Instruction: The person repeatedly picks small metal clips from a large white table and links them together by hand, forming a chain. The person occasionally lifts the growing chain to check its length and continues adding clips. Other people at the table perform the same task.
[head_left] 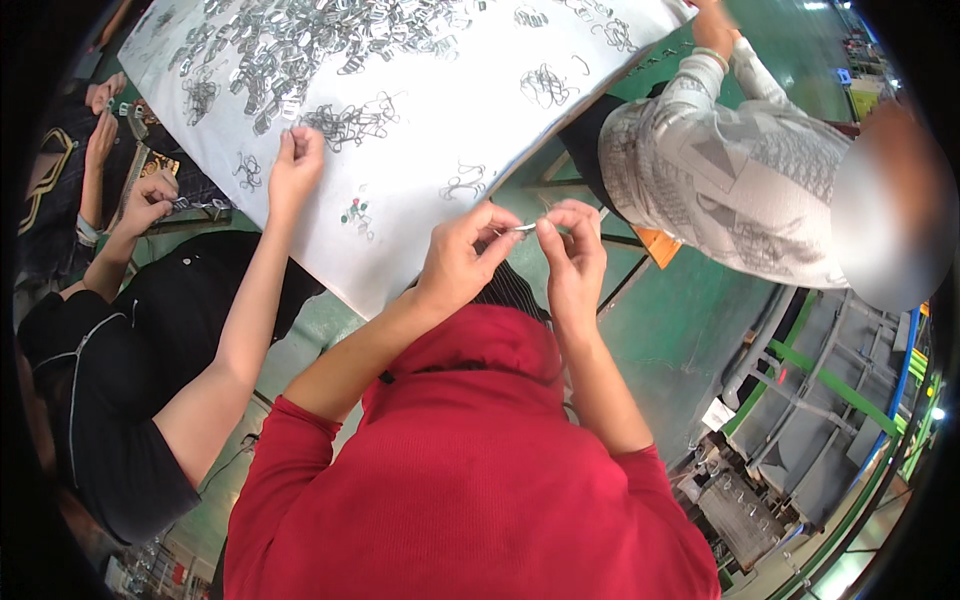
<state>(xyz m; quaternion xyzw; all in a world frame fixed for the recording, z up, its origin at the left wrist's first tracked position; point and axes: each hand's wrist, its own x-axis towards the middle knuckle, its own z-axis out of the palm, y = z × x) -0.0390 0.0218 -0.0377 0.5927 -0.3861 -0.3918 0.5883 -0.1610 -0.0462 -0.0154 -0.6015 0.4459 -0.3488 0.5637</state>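
At centre frame, my left hand [462,255] and right hand [572,250] each pinch an end of one small metal clip [524,229] above the white table [420,150] edge; fitting appears underway, and next calls for steady, aligned fingertip pressure.

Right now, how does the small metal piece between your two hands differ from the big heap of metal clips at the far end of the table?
The small metal piece is a single part, pinched off the table between the left hand and right hand; the heap of metal clips is many parts lying loose and tangled on the white table. The piece sits at the near edge, the heap far off. Both look silvery.
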